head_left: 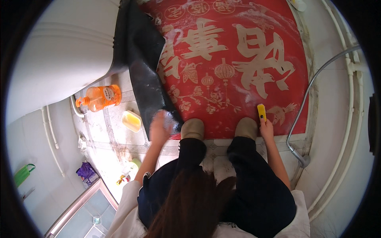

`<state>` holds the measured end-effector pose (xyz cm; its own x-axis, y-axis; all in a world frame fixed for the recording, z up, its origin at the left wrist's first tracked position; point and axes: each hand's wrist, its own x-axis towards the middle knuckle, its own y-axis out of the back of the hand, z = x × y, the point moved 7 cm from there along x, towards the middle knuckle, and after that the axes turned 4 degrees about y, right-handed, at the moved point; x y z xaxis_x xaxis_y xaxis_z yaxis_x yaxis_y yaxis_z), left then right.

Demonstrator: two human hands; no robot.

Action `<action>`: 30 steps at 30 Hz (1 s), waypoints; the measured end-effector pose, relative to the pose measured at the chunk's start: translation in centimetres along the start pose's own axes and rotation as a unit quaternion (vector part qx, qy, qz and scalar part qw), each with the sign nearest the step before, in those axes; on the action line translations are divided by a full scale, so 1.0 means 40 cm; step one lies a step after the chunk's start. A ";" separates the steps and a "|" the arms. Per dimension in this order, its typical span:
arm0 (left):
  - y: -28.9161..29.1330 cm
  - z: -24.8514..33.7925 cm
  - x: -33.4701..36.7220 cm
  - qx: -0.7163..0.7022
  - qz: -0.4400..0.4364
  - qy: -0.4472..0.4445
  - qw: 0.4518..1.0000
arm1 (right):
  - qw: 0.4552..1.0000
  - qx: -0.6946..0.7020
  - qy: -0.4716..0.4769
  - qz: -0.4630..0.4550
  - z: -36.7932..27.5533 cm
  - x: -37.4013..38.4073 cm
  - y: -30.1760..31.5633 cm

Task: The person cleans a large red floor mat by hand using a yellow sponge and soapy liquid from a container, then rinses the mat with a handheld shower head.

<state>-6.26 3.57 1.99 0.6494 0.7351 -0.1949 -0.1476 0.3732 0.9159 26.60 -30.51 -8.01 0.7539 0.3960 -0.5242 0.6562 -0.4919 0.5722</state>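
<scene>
Hair [194,206] fills the bottom of my view, dark trousers [254,186] just past it, person crouched w/ both slippers [193,129] on the near edge of the mat.

Right hand [266,129]: fingers closed around a small yellow brush [261,112], tip down on the red floor mat [238,67] just beside the right slipper. Left hand [160,127]: motion-blurred, at the lower end of the folded-over black underside [143,63] of the mat; looks like it's touching the flap, can't tell if fingers are open or gripping.

Mat lies flat ahead on the floor, pale motifs on red, whitish suds across it, left edge flipped up.

My read on doing it well: keep the flap pinned w/ left so it doesn't drop back, work the brush in short overlapping strokes near→far, weight stays low since wet tile is prob slippery.

Surface/room: patterned floor tiles [115,135], wet. Orange pump bottle [101,97] lying on its side left of the flap, yellow soap bar [131,121] near it. Grey hose [305,99] curves down the right side to a head by the wall. White walls, glass door frame lower left.
</scene>
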 end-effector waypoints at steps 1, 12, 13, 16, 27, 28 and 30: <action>-0.032 0.088 0.003 0.001 -0.019 -0.078 0.997 | 1.000 -0.001 -0.002 0.002 -0.024 0.000 0.011; -0.153 0.151 0.062 0.132 -0.066 -0.033 0.988 | 0.970 -0.239 0.038 0.031 -0.223 0.210 0.126; -0.149 0.140 0.056 0.137 -0.068 -0.029 0.988 | 0.971 -0.235 0.028 0.037 -0.237 0.201 0.100; -0.137 0.138 0.061 0.087 -0.108 -0.047 0.989 | 0.963 -0.254 0.050 -0.069 -0.272 0.107 -0.005; -0.125 0.131 0.087 0.074 -0.160 -0.065 0.982 | 0.934 -0.345 0.090 0.034 -0.339 0.232 0.111; -0.130 0.134 0.085 0.071 -0.162 -0.067 0.982 | 0.949 -0.311 0.018 0.054 -0.338 0.268 0.175; -0.131 0.133 0.093 0.091 -0.174 -0.046 0.979 | 0.953 -0.297 0.022 0.058 -0.331 0.302 0.198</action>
<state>0.90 1.34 -1.69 0.7030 0.5234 -0.4815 0.2250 0.4785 0.8488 41.32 -19.37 -1.47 0.8147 0.4049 -0.4151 0.4593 -0.0137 0.8882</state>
